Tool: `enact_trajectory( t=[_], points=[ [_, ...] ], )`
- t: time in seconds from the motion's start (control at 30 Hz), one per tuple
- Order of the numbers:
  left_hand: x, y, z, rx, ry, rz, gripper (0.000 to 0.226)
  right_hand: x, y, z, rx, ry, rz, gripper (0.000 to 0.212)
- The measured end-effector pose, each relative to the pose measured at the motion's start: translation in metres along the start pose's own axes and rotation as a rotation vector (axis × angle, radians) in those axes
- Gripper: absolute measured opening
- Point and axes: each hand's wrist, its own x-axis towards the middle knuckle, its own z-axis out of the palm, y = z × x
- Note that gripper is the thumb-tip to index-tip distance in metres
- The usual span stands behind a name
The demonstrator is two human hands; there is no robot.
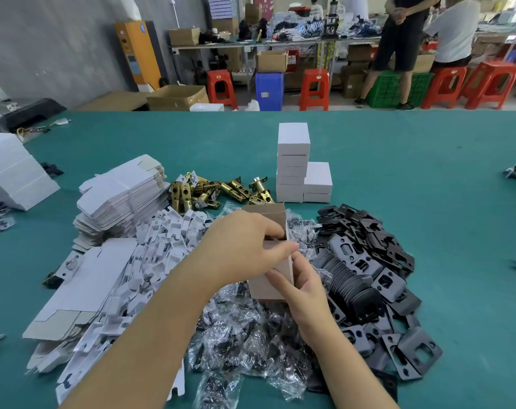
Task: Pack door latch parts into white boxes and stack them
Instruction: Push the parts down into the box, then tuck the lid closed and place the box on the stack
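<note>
An open box [270, 273] is held up above the middle of the green bench [398, 160], its grey-brown inner card facing the camera and its top flap [265, 212] standing open. The right hand [301, 287] grips the box from below and from its right side, fingers curled round the lower wall. The left hand [245, 246] comes over the top, thumb against the front wall and fingertips tucked down into the mouth; whether those fingers pinch a part cannot be told, since the opening hides them. This looks like the filling step: something is being pushed down or seated inside before the box is closed. Brass latch bolts [221, 191] lie in a heap just beyond the hands, white plastic inserts [168, 240] to the left, bagged screws [245, 335] under the forearms and black strike plates [366, 261] to the right. Flat unfolded cartons [123, 193] are piled at far left. Finished white boxes [293, 163] stand in two stacks, touching, behind the latch bolts. The next move probably calls for the left hand to come clear of the mouth, then fold the top flap down and tuck it in while the right hand keeps the box steady, and after that a place on the shorter stack [318, 183].
</note>
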Motion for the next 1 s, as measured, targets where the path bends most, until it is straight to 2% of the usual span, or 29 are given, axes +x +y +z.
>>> enact_trajectory(
  t=[0.1,0.27,0.33,0.43,0.5,0.53,0.6,0.7,0.8,0.93,1.0],
  points=[
    [-0.001,-0.001,0.0,-0.043,-0.022,-0.002,0.039,0.0,0.001,0.0,0.004,-0.001,-0.001,0.056],
    [-0.007,-0.006,0.003,-0.202,0.08,0.001,0.029,-0.001,-0.003,-0.001,0.034,0.007,0.014,0.052],
    [-0.01,-0.007,0.005,-0.298,0.184,0.056,0.02,-0.001,-0.003,-0.003,0.061,0.007,0.019,0.051],
    [-0.015,-0.012,0.008,-0.379,0.454,0.133,0.013,-0.001,-0.004,-0.005,0.087,0.008,0.02,0.05],
    [-0.017,-0.02,0.011,-0.351,0.603,0.103,0.023,-0.001,-0.005,-0.006,0.102,0.009,0.008,0.048],
    [-0.018,-0.025,0.014,-0.352,0.62,0.064,0.034,-0.001,-0.005,-0.006,0.111,0.011,0.003,0.047],
    [-0.022,-0.035,0.02,-0.426,0.526,-0.03,0.056,-0.001,-0.006,-0.007,0.125,0.014,0.0,0.047],
    [-0.028,-0.042,0.031,-0.663,0.26,-0.13,0.075,0.0,-0.007,-0.007,0.126,0.011,0.003,0.049],
    [-0.029,-0.043,0.044,-0.806,0.136,-0.152,0.064,-0.001,-0.007,-0.007,0.056,-0.014,-0.021,0.046],
    [-0.029,-0.044,0.049,-0.833,0.15,-0.136,0.051,-0.003,-0.004,-0.004,-0.155,0.027,-0.147,0.038],
    [-0.029,-0.046,0.05,-0.823,0.158,-0.146,0.049,-0.002,-0.002,-0.003,-0.253,0.061,-0.222,0.041]
  ],
)
